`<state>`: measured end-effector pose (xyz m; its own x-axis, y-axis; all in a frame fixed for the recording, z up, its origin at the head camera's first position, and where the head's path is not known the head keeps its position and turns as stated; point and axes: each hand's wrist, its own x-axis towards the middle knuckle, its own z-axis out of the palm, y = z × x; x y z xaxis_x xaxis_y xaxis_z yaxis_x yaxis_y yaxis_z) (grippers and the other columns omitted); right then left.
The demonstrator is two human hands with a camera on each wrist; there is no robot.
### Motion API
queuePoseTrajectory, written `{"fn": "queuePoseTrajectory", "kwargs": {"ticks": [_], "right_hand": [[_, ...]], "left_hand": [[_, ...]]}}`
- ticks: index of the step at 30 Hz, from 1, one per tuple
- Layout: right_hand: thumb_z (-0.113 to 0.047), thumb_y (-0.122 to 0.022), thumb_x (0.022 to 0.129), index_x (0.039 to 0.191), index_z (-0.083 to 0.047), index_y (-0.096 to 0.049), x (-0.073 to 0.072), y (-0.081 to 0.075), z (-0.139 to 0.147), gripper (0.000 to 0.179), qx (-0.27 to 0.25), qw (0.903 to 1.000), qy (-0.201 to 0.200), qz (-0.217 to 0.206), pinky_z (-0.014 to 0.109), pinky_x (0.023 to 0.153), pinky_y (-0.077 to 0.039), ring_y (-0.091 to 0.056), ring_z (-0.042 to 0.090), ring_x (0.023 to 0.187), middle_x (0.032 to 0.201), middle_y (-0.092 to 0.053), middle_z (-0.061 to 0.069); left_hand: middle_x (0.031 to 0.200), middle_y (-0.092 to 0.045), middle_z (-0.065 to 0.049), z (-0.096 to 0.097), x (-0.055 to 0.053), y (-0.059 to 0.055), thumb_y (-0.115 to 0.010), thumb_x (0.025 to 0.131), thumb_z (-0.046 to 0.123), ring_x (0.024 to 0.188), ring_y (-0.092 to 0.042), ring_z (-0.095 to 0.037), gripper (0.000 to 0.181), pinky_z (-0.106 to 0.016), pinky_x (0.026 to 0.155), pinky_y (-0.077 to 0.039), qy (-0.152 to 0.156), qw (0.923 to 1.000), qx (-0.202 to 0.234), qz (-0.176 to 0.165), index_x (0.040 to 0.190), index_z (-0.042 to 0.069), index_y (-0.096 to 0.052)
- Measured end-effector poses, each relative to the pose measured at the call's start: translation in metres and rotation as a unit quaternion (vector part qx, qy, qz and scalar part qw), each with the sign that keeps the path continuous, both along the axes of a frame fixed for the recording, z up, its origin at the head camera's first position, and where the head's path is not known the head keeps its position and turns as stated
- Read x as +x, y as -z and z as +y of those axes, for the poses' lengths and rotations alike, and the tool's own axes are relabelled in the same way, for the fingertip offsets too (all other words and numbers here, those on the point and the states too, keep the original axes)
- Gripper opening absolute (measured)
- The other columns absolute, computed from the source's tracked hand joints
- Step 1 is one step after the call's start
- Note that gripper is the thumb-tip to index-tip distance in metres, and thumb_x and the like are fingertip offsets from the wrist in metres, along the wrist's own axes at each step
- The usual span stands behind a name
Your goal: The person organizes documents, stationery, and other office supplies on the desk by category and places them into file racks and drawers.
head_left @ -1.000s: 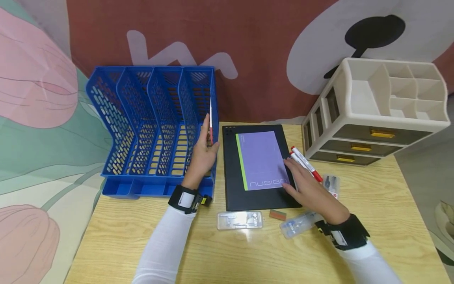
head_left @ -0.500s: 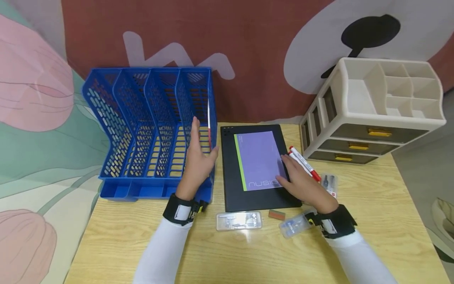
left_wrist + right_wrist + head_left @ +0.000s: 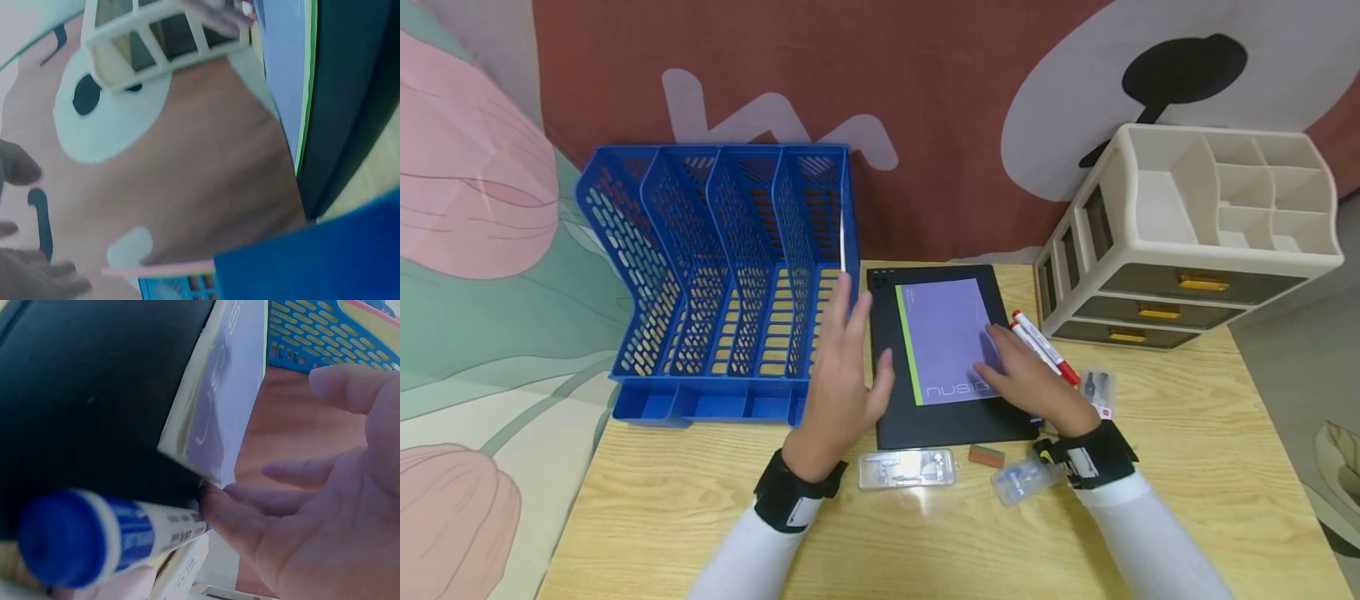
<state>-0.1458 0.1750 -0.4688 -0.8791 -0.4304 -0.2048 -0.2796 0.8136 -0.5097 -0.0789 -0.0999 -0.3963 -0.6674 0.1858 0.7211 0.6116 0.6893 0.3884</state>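
At the far left corner of the desk (image 3: 962, 542) stands the blue file rack (image 3: 643, 333), a slim booklet (image 3: 842, 242) showing its white edge upright in the rightmost slot. Your left hand (image 3: 838, 392) is over the rack's front right corner, fingers straight and spread, thumb held out; the left wrist view shows the fingertips near the booklet but apart from it.

Rightward, a black board (image 3: 951, 425) lies flat along the desk's middle, carrying the purple notebook (image 3: 943, 333). Nearer the front edge lie a clear case (image 3: 906, 468), an eraser block (image 3: 987, 456) and a second clear case (image 3: 1026, 481).

Your right hand (image 3: 1033, 379) reaches to the notebook's right edge, fingers loosely bent and thumb spread away from them; you cannot tell whether the fingertips touch the notebook. A blue-capped marker (image 3: 119, 534) lies just beside them. Farther right are two red-capped markers (image 3: 1047, 350) and a small clear pack (image 3: 1097, 390). The cream drawer unit (image 3: 1232, 258) fills the desk's far right corner.
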Motion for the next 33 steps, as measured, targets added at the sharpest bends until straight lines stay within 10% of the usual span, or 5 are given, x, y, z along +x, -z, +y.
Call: {"fn": "queuePoseTrajectory", "kwargs": {"ticks": [5,10,20,26,33], "right_hand": [[-0.03,-0.057,0.096,0.148,0.01,-0.026,-0.005,-0.001,-0.004,0.072,-0.009,0.9993,0.028,-0.022,0.063,0.109,-0.031,-0.03,0.046,0.138,0.152,-0.032,0.032],[-0.029,-0.053,0.098,0.147,0.011,-0.026,-0.009,-0.002,-0.007,0.07,-0.028,0.9956,0.072,-0.053,0.062,0.108,-0.034,-0.033,0.045,0.137,0.151,-0.034,0.032],[-0.031,-0.049,0.098,0.147,0.011,-0.028,-0.012,-0.002,-0.012,0.067,-0.03,0.9899,0.119,-0.071,0.063,0.106,-0.036,-0.038,0.047,0.133,0.149,-0.037,0.034],[-0.031,-0.049,0.098,0.147,0.011,-0.029,-0.011,0.0,-0.013,0.068,-0.028,0.9898,0.121,-0.07,0.062,0.105,-0.038,-0.042,0.045,0.131,0.147,-0.04,0.033],[-0.031,-0.049,0.098,0.147,0.009,-0.03,-0.006,0.0,-0.016,0.067,-0.015,0.9907,0.113,-0.074,0.06,0.097,-0.047,-0.057,0.041,0.113,0.138,-0.049,0.034]], "left_hand": [[0.155,-0.028,-0.027,0.013,0.01,0.009,-0.065,0.084,0.008,0.142,-0.029,-0.036,0.07,-0.049,0.114,-0.033,0.079,0.9957,-0.03,-0.039,0.146,-0.005,-0.033],[0.16,-0.025,-0.017,0.024,0.006,0.028,-0.063,0.089,0.012,0.144,-0.027,-0.028,0.068,-0.046,0.111,-0.038,0.075,0.9861,-0.036,-0.144,0.148,0.001,-0.032],[0.157,-0.016,-0.033,0.046,-0.009,0.061,-0.062,0.091,0.019,0.144,-0.017,-0.042,0.074,-0.054,0.11,-0.032,0.019,0.9241,-0.061,-0.377,0.151,-0.001,-0.024],[0.155,-0.012,-0.038,0.054,-0.018,0.068,-0.063,0.09,0.021,0.142,-0.013,-0.048,0.077,-0.059,0.108,-0.031,0.004,0.8979,-0.049,-0.437,0.151,-0.006,-0.022],[0.154,-0.009,-0.042,0.061,-0.022,0.074,-0.061,0.09,0.023,0.142,-0.003,-0.052,0.078,-0.058,0.111,-0.028,-0.003,0.8886,-0.044,-0.457,0.148,-0.011,-0.022]]}}
